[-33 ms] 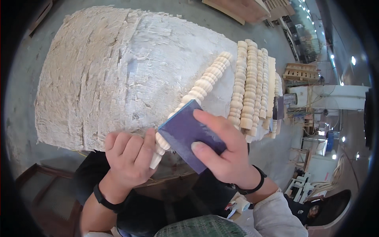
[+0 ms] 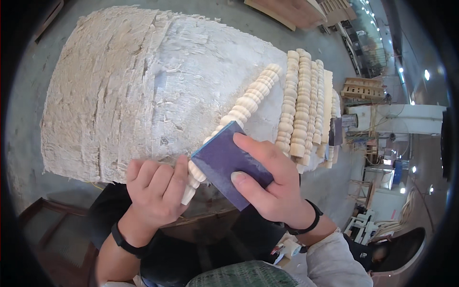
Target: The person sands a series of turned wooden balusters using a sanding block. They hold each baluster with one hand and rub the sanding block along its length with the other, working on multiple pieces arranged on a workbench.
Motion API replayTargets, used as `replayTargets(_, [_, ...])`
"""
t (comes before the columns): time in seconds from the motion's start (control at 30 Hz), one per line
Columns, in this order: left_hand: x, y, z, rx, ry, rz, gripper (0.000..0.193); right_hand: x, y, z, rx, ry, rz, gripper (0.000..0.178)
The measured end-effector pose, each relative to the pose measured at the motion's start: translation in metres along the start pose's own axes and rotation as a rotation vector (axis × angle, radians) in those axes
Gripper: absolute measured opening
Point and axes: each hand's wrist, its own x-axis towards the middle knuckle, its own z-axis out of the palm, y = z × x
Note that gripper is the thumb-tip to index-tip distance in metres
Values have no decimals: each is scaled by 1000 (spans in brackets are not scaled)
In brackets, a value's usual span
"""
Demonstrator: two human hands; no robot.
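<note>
across the near edge of the fibrous-topped worktop (image 2: 191,57), a beaded wooden spindle (image 2: 247,103) slants away toward the far right corner. the left hand (image 2: 155,189) is nearest its near end, fingers curled closed around it. the right hand (image 2: 275,179) sits right of that long axis, thumb and forefinger apart, gripping a flat purple pad (image 2: 224,162) that overlaps the spindle's lower half; its other fingers are hidden. along the right edge lie more turned pieces (image 2: 301,105).

The flat rectangular pad (image 2: 217,158) is dull purple, smudged paler, with a blue edge. The beaded wooden spindle (image 2: 248,102) is pale cream with ringed bands; the rough fibrous worktop (image 2: 201,67) shades from whitish grey to beige.
</note>
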Motion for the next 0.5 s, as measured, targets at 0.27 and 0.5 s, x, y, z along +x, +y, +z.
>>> replayTargets(0.27, [3,-1,4,-25,-57,46,23,44,-7,19,-253,3,-172,53])
replayTargets(0.5, [1,2,-1,-50,-58,-1,26,-5,7,0,-204,10,-212,53])
